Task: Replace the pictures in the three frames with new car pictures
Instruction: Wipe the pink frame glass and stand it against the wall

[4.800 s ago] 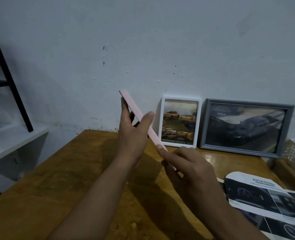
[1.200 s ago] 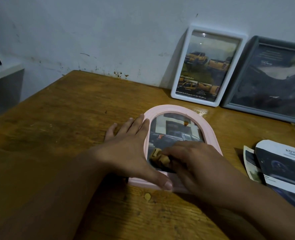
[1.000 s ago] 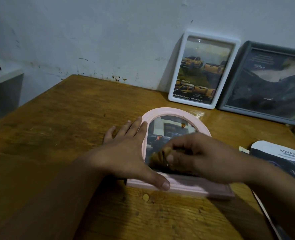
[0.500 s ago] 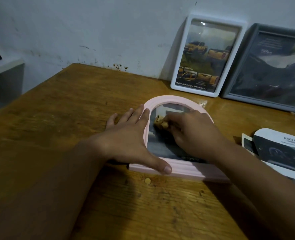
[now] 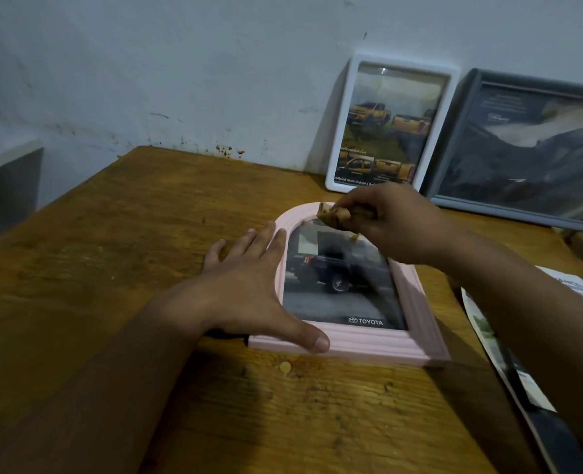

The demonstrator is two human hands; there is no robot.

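Observation:
A pink arched frame (image 5: 409,299) lies face up on the wooden table (image 5: 112,268), showing a dark pickup truck picture with a Toyota logo. My left hand (image 5: 249,289) lies flat, fingers spread, on the frame's left side and bottom edge. My right hand (image 5: 392,224) hovers over the top of the arch, pinching a small crumpled tan wad (image 5: 334,215). A white frame (image 5: 391,124) with yellow truck pictures and a grey frame (image 5: 526,152) with a dark car picture lean against the wall behind.
Loose car brochure pages (image 5: 529,378) lie at the table's right edge under my right forearm. A small tan crumb (image 5: 285,367) sits in front of the pink frame. A white shelf (image 5: 6,172) stands to the left, beyond the table.
My right hand with the tan wad has slid from the glass's lower part up to the arch's top. Earlier the frame was held upright in the air; now it lies flat.

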